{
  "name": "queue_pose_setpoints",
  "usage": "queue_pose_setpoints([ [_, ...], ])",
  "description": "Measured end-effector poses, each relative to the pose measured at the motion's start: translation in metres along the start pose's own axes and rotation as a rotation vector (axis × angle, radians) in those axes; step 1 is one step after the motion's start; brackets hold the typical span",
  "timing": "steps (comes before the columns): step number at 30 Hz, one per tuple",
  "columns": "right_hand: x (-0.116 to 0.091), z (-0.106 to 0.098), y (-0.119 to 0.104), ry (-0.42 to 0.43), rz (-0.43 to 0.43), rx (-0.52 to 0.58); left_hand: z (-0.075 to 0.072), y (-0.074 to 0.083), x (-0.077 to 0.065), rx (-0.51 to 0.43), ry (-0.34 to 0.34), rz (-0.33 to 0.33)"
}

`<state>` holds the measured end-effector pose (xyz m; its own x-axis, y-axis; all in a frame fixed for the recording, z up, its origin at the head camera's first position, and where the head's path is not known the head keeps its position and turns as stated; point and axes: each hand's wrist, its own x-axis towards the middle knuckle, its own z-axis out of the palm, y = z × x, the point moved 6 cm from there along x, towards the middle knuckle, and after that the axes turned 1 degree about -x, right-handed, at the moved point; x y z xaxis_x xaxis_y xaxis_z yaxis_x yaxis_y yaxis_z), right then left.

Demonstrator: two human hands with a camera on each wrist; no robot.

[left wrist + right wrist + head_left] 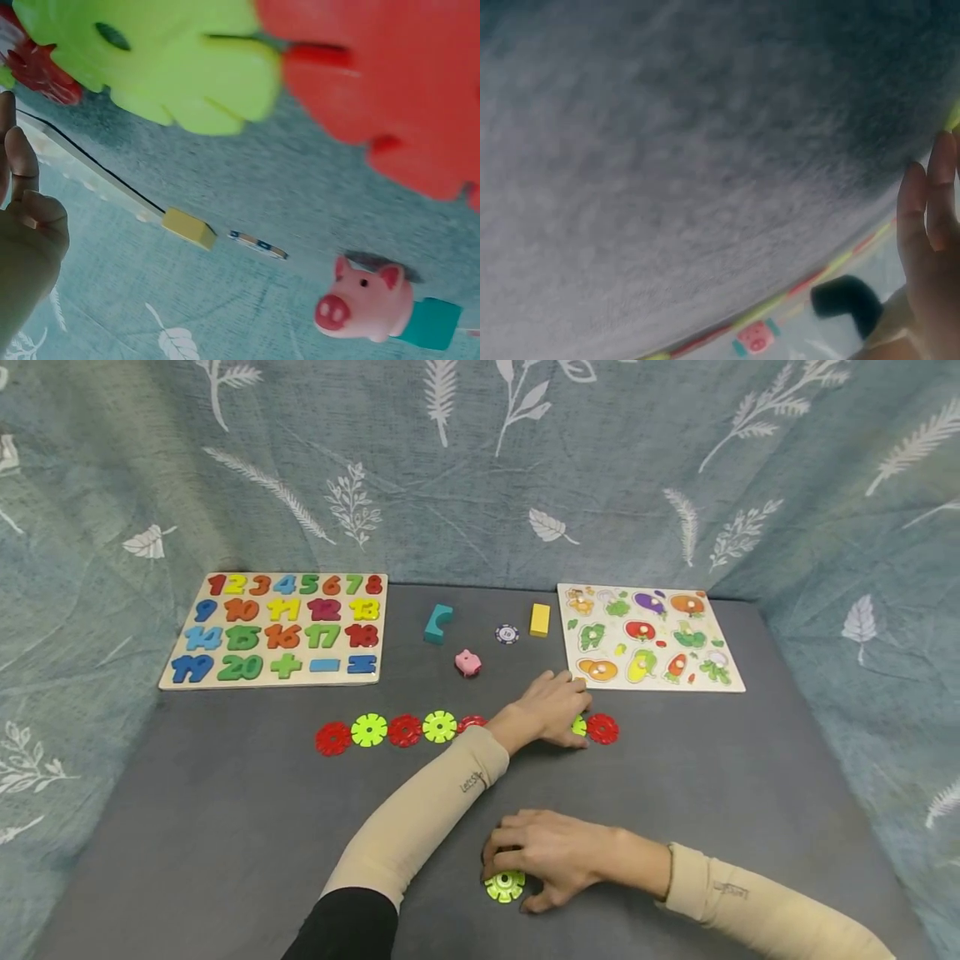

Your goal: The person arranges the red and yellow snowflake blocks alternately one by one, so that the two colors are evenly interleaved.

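A row of red and yellow-green notched plastic discs [369, 730] runs across the middle of the table, seen close up in the left wrist view as a yellow-green disc [172, 60] and a red disc [390, 75]. My left hand [551, 706] lies over the right part of this row. Its spread fingers and thumb are on either side of a partly hidden yellow-green disc, next to the red end disc [602, 728]. Nearer the front, my right hand [555, 856] has its fingertips at the edge of a separate yellow-green disc [505, 887]; the thumb stands apart from it.
A number puzzle board [300, 687] lies at the back left, a vegetable puzzle board [652, 686] at the back right. Between them are a teal block [435, 625], a pink toy pig [468, 662], a poker chip [507, 634] and a yellow block [539, 620]. Leaf-patterned cloth surrounds the table.
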<state>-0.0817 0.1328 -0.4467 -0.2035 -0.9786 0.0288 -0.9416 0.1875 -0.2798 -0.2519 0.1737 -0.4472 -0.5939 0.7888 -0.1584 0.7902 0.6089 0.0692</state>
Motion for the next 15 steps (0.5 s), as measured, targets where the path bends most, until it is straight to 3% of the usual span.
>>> queue_pose_setpoints([
  [15, 0.002, 0.003, -0.002, -0.027, 0.001, 0.043, -0.001, 0.018, 0.014, 0.023, 0.001, 0.020],
])
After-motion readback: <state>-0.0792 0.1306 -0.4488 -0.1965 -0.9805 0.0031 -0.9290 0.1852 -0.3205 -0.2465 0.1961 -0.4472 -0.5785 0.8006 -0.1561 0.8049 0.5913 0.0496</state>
